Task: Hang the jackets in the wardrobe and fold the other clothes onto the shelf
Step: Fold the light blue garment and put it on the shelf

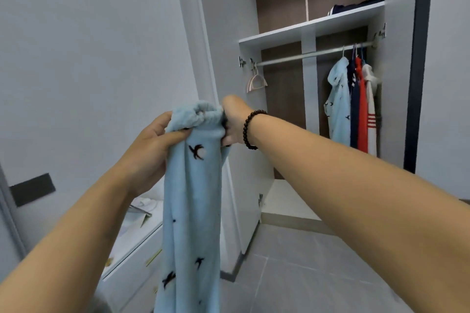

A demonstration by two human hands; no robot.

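Note:
I hold up light blue fleece trousers (193, 201) with dark bird prints, hanging straight down in front of me. My left hand (155, 142) grips the left side of the gathered waistband and my right hand (234, 122) grips its right side. Behind them the wardrobe stands open. Its rail (312, 54) carries a matching light blue jacket (338, 101), a navy garment (354, 109) and a red and white one (366, 112) at the right end. An empty pink hanger (256, 82) hangs at the left end. A folded dark garment (356, 4) lies on the white shelf (312, 25) above.
The open wardrobe door (218, 58) stands just behind the trousers. A white drawer unit (137, 256) with papers and white cloth on top is at lower left. Grey tiled floor (305, 274) stretches out before the wardrobe.

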